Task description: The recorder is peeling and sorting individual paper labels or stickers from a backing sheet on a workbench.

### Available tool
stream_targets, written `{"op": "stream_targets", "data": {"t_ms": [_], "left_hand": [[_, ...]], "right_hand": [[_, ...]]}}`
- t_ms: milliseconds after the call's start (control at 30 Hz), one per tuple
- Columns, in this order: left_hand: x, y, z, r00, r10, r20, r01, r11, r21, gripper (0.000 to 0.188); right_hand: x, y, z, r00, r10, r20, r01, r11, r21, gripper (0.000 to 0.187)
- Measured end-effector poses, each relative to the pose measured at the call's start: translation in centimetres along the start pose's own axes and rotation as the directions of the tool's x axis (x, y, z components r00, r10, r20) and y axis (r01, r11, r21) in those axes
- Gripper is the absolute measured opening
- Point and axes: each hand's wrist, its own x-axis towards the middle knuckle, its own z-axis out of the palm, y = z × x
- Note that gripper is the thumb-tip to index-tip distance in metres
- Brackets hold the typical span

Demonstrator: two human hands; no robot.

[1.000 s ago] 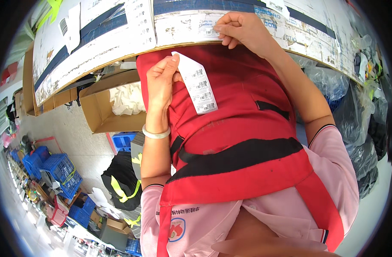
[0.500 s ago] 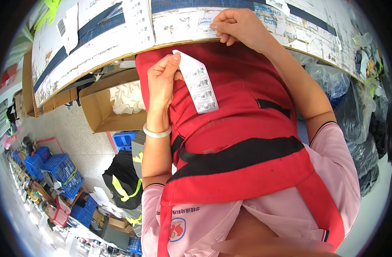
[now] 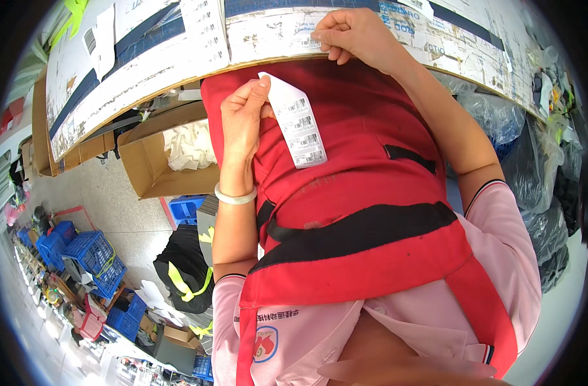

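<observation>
A white strip of barcode labels (image 3: 301, 132) hangs from my left hand (image 3: 244, 116), pinched at its top end between thumb and fingers, in front of the red apron (image 3: 358, 154). My right hand (image 3: 361, 40) is at the near edge of the worn white cardboard work surface (image 3: 159, 74). Its thumb and fingertips are closed together at a small barcode label (image 3: 307, 42), which appears to lie against the board. Whether the fingers grip that label or only touch it is hard to see.
More label sheets (image 3: 207, 38) lie on the surface left of my right hand. Below the board's edge stands an open cardboard box (image 3: 139, 164) with white paper scraps. Clear plastic bags (image 3: 532, 167) are piled at the right. Blue crates (image 3: 94, 260) stand on the floor at left.
My right hand has shifted very slightly left and up along the board's edge. My left hand and its label strip are nearly still.
</observation>
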Motion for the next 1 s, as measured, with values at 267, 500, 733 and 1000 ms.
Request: {"op": "stream_targets", "data": {"t_ms": [267,500,733,1000], "left_hand": [[0.2,-0.4,-1.0,0.999,-0.016,0.045,0.016,1.000,-0.009,0.019],[0.1,-0.3,-0.2,1.000,-0.001,0.000,0.001,1.000,-0.010,0.022],[0.2,-0.4,-0.2,1.000,-0.012,0.007,0.012,1.000,0.006,0.023],[0.2,-0.1,0.0,1.000,0.006,0.006,-0.006,1.000,0.006,0.022]], "right_hand": [[-0.2,-1.1,-0.3,0.997,0.069,0.036,-0.073,0.988,0.134,0.016],[-0.2,-1.2,-0.3,0.996,0.080,0.027,-0.082,0.990,0.115,0.016],[-0.3,-1.3,0.7,0.999,0.021,-0.035,-0.022,0.999,-0.035,0.016],[-0.8,-0.4,-0.4,0.999,-0.031,-0.018,0.031,1.000,-0.004,0.020]]}}
